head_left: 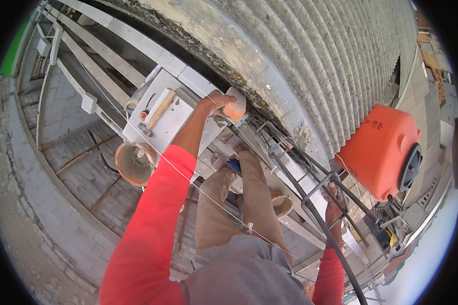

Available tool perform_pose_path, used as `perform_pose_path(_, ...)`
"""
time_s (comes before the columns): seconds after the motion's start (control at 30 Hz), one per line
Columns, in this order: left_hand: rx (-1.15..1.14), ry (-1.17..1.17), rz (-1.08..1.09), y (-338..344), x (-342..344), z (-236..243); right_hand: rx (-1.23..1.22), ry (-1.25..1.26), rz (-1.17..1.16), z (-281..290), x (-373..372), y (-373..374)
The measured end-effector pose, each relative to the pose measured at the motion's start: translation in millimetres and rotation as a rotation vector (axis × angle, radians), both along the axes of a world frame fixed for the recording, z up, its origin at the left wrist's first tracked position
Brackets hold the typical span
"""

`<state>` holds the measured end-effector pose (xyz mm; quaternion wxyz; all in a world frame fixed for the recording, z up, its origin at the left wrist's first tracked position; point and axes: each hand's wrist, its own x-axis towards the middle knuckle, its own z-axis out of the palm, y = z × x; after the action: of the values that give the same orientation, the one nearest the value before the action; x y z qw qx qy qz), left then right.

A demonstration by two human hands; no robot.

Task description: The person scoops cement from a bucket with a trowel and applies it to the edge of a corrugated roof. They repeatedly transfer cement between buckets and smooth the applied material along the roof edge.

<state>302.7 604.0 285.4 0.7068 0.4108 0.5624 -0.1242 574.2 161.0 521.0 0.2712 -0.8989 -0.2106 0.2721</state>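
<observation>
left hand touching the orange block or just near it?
Touching. The head view shows the left hand with its fingers lying directly on the near side of the orange block, no gap between them.

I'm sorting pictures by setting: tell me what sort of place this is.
Probably a building site near roof level, judging by the hammer, the stained bucket and the corrugated roof.
</observation>
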Motion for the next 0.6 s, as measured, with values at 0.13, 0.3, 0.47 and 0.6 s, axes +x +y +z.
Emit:
perform_pose_path(0.13,-0.099,-0.120,-0.041,7.2,14.4,-21.2,0.044,0.044,-0.048,-6.5,-6.1,-1.8)
perform_pose_path(0.3,-0.052,-0.096,0.019,1.9,21.6,-44.4,0.003,-0.010,-0.050,-4.9,-11.6,3.8)
perform_pose_path(0.47,0.423,0.113,-0.053,-14.3,25.1,-53.2,-0.031,0.062,-0.068,-7.1,-5.8,-1.8)
perform_pose_path(0.6,0.544,0.123,-0.024,-16.0,26.0,-54.7,-0.103,0.164,-0.050,-16.6,1.7,-18.4)
